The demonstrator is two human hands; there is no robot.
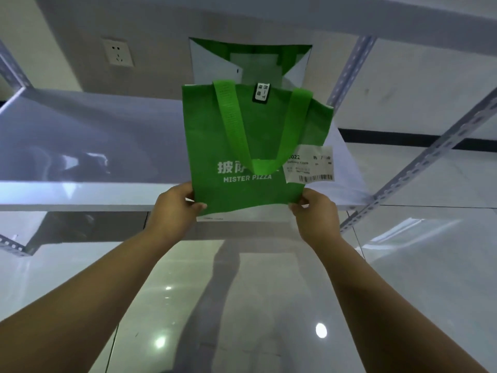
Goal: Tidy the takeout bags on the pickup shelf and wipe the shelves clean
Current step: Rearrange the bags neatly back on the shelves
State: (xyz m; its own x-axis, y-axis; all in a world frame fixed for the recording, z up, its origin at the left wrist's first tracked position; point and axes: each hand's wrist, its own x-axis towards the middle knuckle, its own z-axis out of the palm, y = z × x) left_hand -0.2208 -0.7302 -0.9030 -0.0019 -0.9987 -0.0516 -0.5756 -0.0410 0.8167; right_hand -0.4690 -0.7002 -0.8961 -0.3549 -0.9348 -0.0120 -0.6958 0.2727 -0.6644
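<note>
A flat green takeout bag [252, 146] printed "MISTER PIZZA" lies on the glossy white shelf [88, 146], its loop handles folded down over its front. A white receipt label [310, 168] sticks to its right side. My left hand [176, 204] pinches the bag's lower left corner. My right hand [313, 210] pinches the lower right corner. Behind it, toward the wall, lies a second bag [250, 60], white and green, partly covered by the front bag.
An upper shelf board [269, 12] hangs over the bags. Perforated metal uprights [419, 168] run along the right side, and another stands at the far left [13, 68]. A wall socket [118, 51] is behind the shelf. Shiny floor tiles [242, 305] lie below.
</note>
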